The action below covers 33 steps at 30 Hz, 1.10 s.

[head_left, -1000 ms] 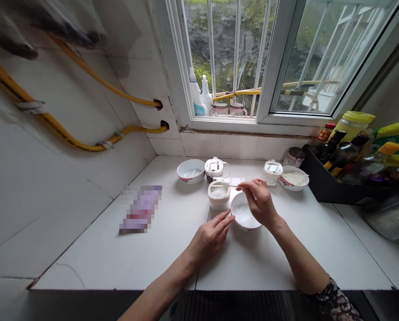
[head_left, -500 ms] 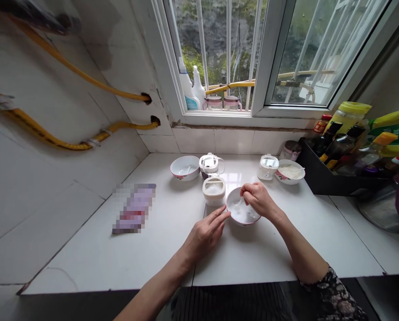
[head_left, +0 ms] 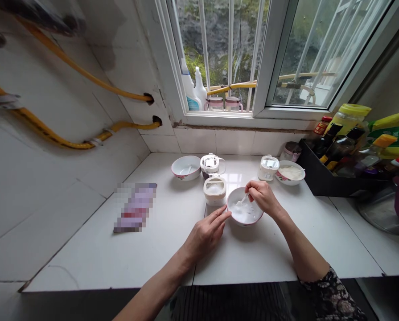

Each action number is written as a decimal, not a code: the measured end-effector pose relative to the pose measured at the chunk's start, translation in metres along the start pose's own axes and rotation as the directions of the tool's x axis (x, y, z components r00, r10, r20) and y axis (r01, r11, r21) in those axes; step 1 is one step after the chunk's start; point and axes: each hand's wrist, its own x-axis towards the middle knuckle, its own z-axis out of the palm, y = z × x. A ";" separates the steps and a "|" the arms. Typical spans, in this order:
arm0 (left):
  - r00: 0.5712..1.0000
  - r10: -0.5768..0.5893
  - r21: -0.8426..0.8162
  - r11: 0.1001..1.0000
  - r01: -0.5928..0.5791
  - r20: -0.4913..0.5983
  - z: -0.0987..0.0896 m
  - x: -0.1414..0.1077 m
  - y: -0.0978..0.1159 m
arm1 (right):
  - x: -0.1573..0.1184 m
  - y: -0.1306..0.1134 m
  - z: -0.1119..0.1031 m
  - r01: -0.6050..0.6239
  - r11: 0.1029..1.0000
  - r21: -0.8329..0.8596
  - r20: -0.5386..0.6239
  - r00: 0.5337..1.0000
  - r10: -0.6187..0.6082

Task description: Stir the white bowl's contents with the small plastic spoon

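Note:
A white bowl (head_left: 243, 217) with a pink rim stands on the counter, holding a white substance. My right hand (head_left: 263, 196) pinches the handle of a white spoon (head_left: 241, 202), whose head dips into that bowl. The fingers of my left hand (head_left: 206, 236) are stretched out, their tips touching the bowl's left side. Just behind those fingertips is a cream-coloured seasoning jar (head_left: 215, 191) with white contents under its lid. A second jar (head_left: 210, 164) with its clear lid raised stands behind it, beside an oval bowl (head_left: 186, 171) with a spoon in it.
Further right are a lidded jar (head_left: 269, 167) and a flowered bowl (head_left: 290, 176) of pale food with a spoon. A black box (head_left: 336, 182) of bottles stands at the right, near a pot (head_left: 381, 211). A blurred purple packet (head_left: 137, 207) lies left on the counter (head_left: 119, 263).
My right hand has shifted slightly right and up, moving the spoon within the bowl so more of it shows. My left hand stays against the bowl.

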 end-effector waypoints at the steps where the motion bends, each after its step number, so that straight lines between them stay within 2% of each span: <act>1: 1.000 0.002 0.000 1.000 -0.002 -0.002 0.000 0.000 0.000 | 0.000 -0.001 0.000 0.004 1.000 -0.006 0.003 1.000 -0.004; 10: 1.000 -0.001 0.001 1.000 0.001 -0.004 -0.001 0.001 0.001 | -0.001 -0.001 0.005 -0.054 0.997 0.057 0.066 0.997 0.051; 13: 1.000 -0.002 0.002 1.000 0.002 -0.004 -0.001 0.001 0.001 | 0.001 0.000 0.003 -0.123 0.970 0.208 0.065 0.992 0.112; 16: 1.000 -0.003 0.003 1.000 0.003 -0.004 0.000 0.001 0.001 | 0.004 0.002 -0.002 -0.188 0.896 0.401 0.062 0.982 0.178; 21: 1.000 0.008 0.013 1.000 -0.008 -0.009 0.000 0.003 0.002 | 0.007 -0.003 -0.003 -0.156 0.825 0.543 0.006 0.983 0.182; 24: 1.000 0.012 0.016 1.000 -0.012 -0.020 -0.001 0.005 0.003 | 0.004 -0.011 0.009 -0.040 0.845 0.533 -0.082 0.992 0.099; 26: 1.000 0.013 0.015 1.000 -0.013 -0.023 -0.001 0.005 0.004 | 0.001 -0.016 0.019 0.056 0.888 0.456 -0.152 0.988 0.016; 29: 1.000 0.011 0.019 1.000 -0.011 -0.023 -0.001 0.005 0.003 | -0.003 -0.021 0.031 0.219 0.960 0.175 -0.205 0.962 -0.182; 31: 1.000 0.010 0.021 1.000 -0.009 -0.022 -0.001 0.004 0.003 | -0.005 -0.022 0.034 0.346 0.938 -0.023 -0.182 0.921 -0.344; 33: 1.000 0.009 0.021 1.000 -0.009 -0.022 -0.001 0.004 0.003 | -0.006 -0.022 0.032 0.427 0.897 -0.114 -0.171 0.881 -0.441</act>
